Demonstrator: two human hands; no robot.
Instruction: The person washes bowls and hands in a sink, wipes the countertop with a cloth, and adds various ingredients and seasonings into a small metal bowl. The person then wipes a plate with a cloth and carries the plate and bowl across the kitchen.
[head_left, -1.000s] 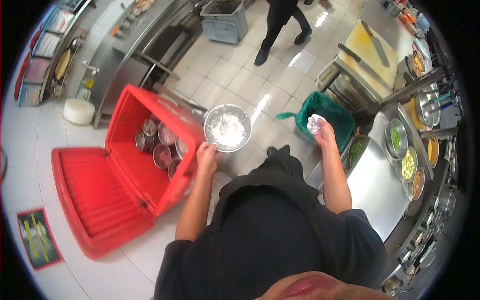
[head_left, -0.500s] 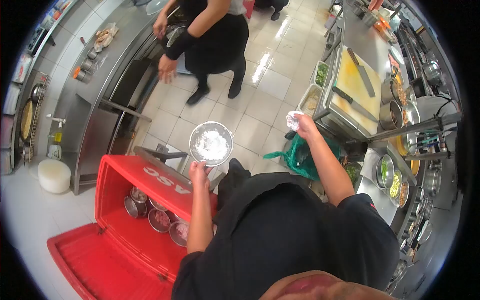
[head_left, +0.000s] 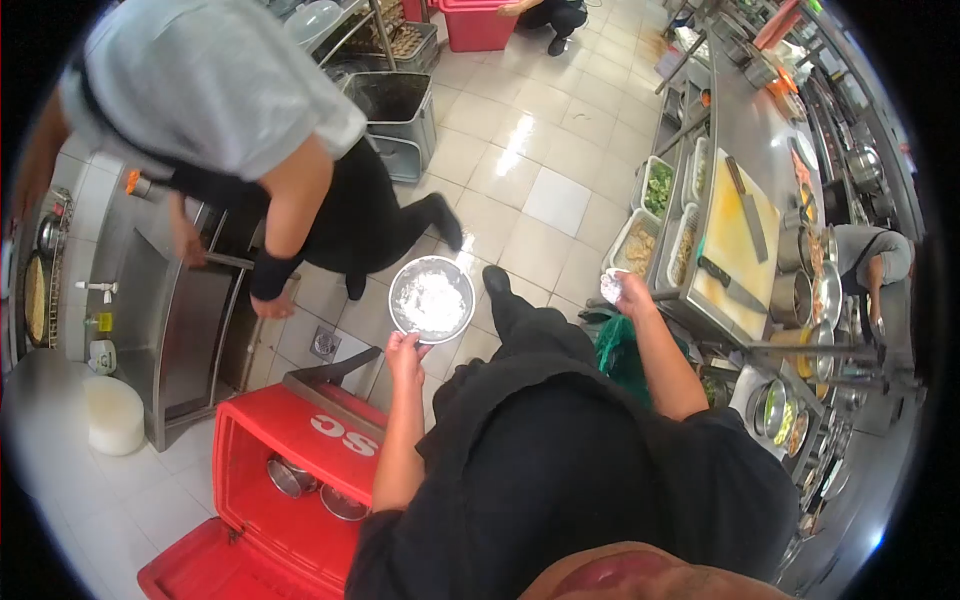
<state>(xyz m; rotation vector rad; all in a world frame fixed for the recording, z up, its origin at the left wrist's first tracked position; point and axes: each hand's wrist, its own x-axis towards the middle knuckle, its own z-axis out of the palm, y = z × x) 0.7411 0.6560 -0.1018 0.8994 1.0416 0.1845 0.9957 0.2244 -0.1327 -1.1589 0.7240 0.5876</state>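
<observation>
My left hand (head_left: 405, 358) grips the near rim of a round metal bowl (head_left: 432, 300) with white powder in it. Its fingers are closed on the edge, and the bowl hangs over the tiled floor. Out to the right, my right hand (head_left: 632, 294) is closed around a small white-coated piece (head_left: 611, 287), too small to identify. Below that hand is a green bag-lined bin (head_left: 622, 362), partly hidden by my forearm.
An open red cooler (head_left: 290, 425) holding metal bowls stands at lower left. A co-worker (head_left: 240, 110) bends close by at upper left. At right, two knives lie on a yellowed cutting board (head_left: 738, 245). A grey bin (head_left: 400, 115) stands beyond the bowl.
The co-worker has come closer on the left. The view has moved forward, away from the red cooler. Both hands keep hold of the bowl and the white-coated piece.
</observation>
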